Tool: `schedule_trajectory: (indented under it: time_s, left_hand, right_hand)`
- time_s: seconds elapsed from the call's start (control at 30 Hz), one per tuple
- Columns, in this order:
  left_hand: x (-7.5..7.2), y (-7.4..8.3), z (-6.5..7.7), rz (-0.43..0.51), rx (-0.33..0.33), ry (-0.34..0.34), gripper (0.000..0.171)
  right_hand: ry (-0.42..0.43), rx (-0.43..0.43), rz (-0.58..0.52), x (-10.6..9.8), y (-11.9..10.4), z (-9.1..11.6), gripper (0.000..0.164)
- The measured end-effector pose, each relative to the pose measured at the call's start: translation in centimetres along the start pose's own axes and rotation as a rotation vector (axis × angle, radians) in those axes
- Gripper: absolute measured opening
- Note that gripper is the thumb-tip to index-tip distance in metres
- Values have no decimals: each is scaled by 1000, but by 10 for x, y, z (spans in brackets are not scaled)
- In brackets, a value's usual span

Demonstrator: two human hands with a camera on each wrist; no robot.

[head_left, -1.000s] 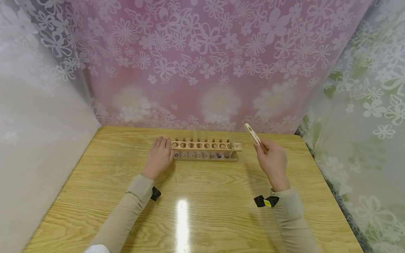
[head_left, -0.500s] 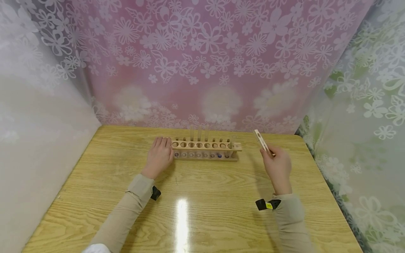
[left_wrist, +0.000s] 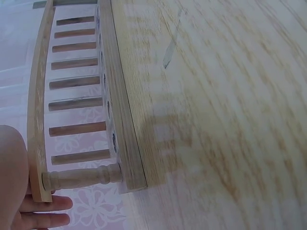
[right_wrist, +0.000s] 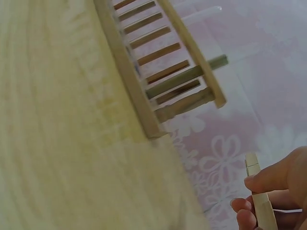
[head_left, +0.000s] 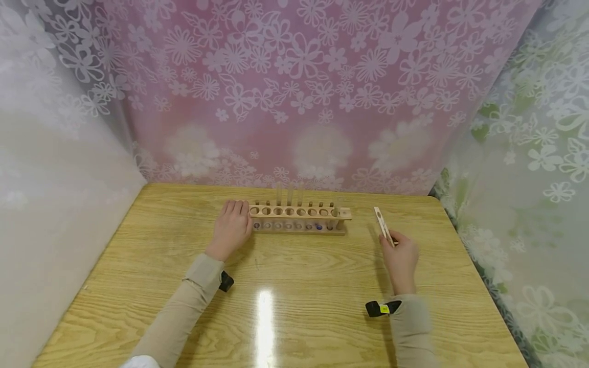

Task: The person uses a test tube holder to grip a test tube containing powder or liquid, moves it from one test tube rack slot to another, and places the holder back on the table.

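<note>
A wooden test tube rack [head_left: 299, 232] stands near the back of the table. My left hand [head_left: 231, 225] grips its left end; in the left wrist view the fingertips [left_wrist: 53, 220] show past the end of the top bar. On the right, my right hand [head_left: 400, 258] holds a pale wooden test tube clamp [head_left: 383, 225] between thumb and fingers, above the table and apart from the rack. No tube shows in the clamp. One test tube with a greenish look [right_wrist: 219, 61] sits in the rack's right end. Clear tubes [head_left: 289, 194] rise along the rack's back.
The wood-grain table [head_left: 313, 286] reaches back to a pink flowered curtain [head_left: 294, 102]. Pale sheeting [head_left: 60, 194] hangs at the left side, and a flowered sheet [head_left: 529, 204] hangs at the right. A bright light reflection lies on the tabletop in front.
My right hand has moved right, then down and toward me, carrying the clamp away from the rack and lower over the table. The left hand and the rack have stayed put.
</note>
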State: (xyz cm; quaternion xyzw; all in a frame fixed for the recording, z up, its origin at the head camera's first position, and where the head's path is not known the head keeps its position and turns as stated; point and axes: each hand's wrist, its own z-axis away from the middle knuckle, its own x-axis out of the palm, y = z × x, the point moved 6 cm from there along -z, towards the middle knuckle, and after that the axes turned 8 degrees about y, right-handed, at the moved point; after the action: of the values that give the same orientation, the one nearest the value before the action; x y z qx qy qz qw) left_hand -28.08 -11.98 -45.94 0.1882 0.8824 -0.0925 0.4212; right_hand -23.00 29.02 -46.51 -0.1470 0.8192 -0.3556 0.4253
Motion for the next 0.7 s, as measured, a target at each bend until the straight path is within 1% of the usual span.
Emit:
schedule_trajectory:
  time_s: [0.2, 0.37, 0.6, 0.7]
  left_hand:
    - [0, 0, -1, -4, -5, -24, 35]
    - [1, 0, 0, 5, -16, -31, 35]
    - [3, -1, 0, 8, -24, -41, 34]
    - [3, -2, 0, 8, -27, -45, 34]
  right_hand:
    - [-16, 54, 7, 14, 23, 8, 24]
    - [-28, 95, 10, 20, 34, 11, 24]
    - [21, 59, 52, 21, 39, 13, 20]
    - [26, 62, 48, 24, 43, 13, 20]
